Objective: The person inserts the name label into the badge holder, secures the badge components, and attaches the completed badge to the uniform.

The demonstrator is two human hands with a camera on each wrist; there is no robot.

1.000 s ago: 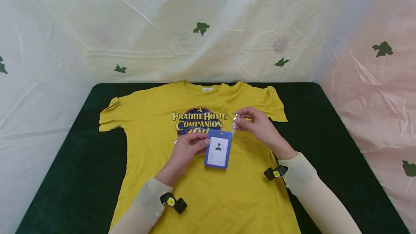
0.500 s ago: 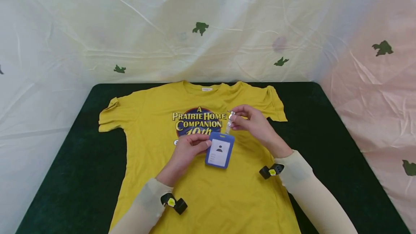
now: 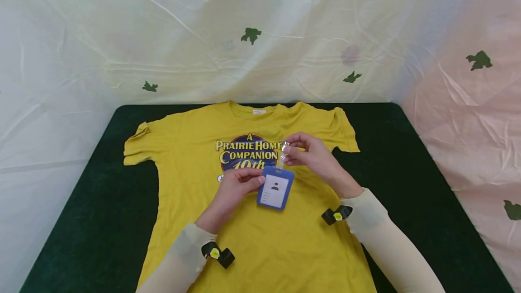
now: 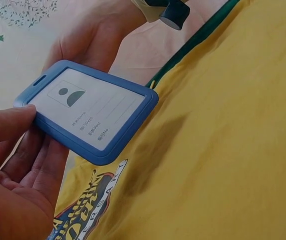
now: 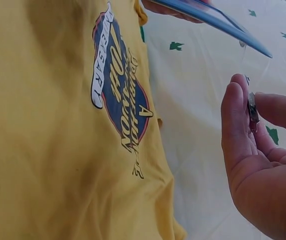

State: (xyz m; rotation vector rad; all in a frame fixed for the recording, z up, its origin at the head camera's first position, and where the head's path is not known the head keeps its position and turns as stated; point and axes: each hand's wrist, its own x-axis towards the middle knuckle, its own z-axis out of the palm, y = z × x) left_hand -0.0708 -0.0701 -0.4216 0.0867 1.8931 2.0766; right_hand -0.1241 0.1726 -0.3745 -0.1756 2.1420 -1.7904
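My left hand [image 3: 235, 190] pinches the left edge of a blue badge holder [image 3: 275, 189], thumb on the front and fingers behind. Its white card with a person icon faces up, as the left wrist view shows on the badge holder [image 4: 87, 110]. My right hand [image 3: 311, 157] pinches a metal clip [image 3: 285, 147] between thumb and fingers; in the right wrist view the clip [image 5: 253, 111] is seen edge-on. A clear strap [image 3: 281, 163] runs from the clip down to the slot at the badge holder's top. Both hands are above a yellow T-shirt [image 3: 244, 248].
The T-shirt lies spread on a dark green tabletop [image 3: 407, 162], its printed logo [image 3: 248, 150] partly behind the hands. A pale curtain [image 3: 195, 49] with green leaf shapes stands along the table's back and sides. Each wrist wears a small black camera [image 3: 337, 215].
My right hand has moved left with the clip, bringing it more directly above the badge holder, which has tilted slightly clockwise. My left hand has stayed nearly in place.
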